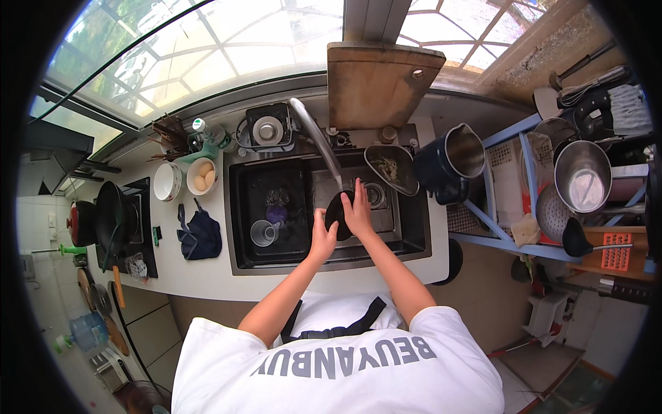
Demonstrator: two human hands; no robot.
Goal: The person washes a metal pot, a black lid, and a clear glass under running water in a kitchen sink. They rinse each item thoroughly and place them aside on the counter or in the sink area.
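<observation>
Over the right basin of the black double sink [235,222], under the curved metal faucet [315,137], I hold a round black object [336,212], perhaps a lid or shallow dish. My left hand [323,238] grips its left edge, thumb across the near side. My right hand [358,209] lies against its right side with fingers stretched out. Water from the spout seems to fall at its far edge. A clear cup [264,233], a purple item [276,213] and a scouring ball [277,196] sit in the left basin. A metal strainer basket [393,168] with scraps stands at the sink's right corner.
Left of the sink are a bowl of eggs [201,175], a white bowl [167,181] and a dark blue cloth bag [200,234]. A wooden cutting board [380,85] leans at the window. A dark blue pitcher [447,160] stands right, beside a blue rack [496,227] of cookware.
</observation>
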